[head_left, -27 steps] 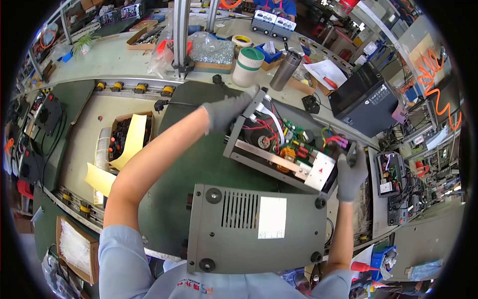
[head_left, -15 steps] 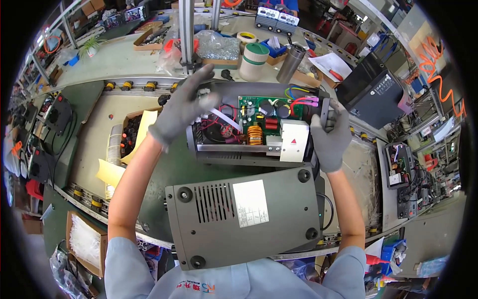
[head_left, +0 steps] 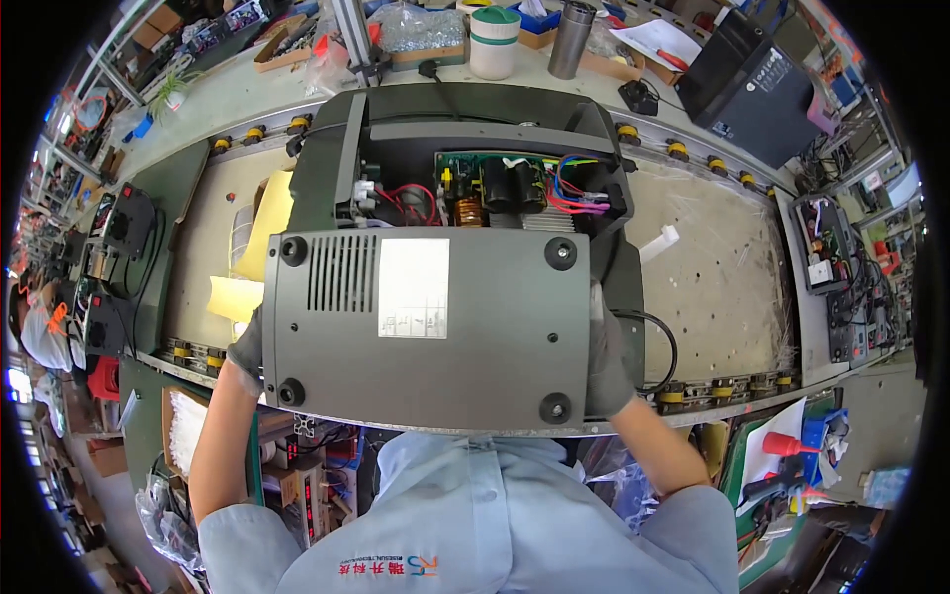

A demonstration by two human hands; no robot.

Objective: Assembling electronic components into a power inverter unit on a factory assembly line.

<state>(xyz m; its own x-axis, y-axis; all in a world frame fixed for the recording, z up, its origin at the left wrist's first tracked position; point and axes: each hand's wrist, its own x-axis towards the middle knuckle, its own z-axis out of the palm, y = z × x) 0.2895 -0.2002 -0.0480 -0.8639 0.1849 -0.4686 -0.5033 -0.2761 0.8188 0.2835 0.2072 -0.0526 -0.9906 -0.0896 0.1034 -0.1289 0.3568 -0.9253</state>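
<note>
Wearing grey gloves, my left hand [head_left: 249,348] and my right hand [head_left: 612,364] grip the two short sides of a dark grey metal case [head_left: 495,337]. Its face toward me has four round black feet, vent slots and a white label [head_left: 414,287]. The fingers of both hands are partly hidden behind the case edges. Just beyond it lies an open electronics chassis [head_left: 475,132], overlapped by the case. Inside the chassis are a green circuit board [head_left: 460,163], black capacitors [head_left: 515,186], a copper coil [head_left: 468,212] and red and blue wires [head_left: 569,193].
Green work boards rest on a roller conveyor [head_left: 722,386]. Yellow card [head_left: 233,297] lies at left, a small white piece [head_left: 660,243] at right. Open units [head_left: 821,247] stand at far right. A lidded cup [head_left: 494,45] and steel tumbler [head_left: 572,40] stand behind.
Both hands have left the open chassis and come nearer me, onto the case's sides. The case sits straighter and farther from me, covering the chassis front. The white triangle-marked plate no longer shows.
</note>
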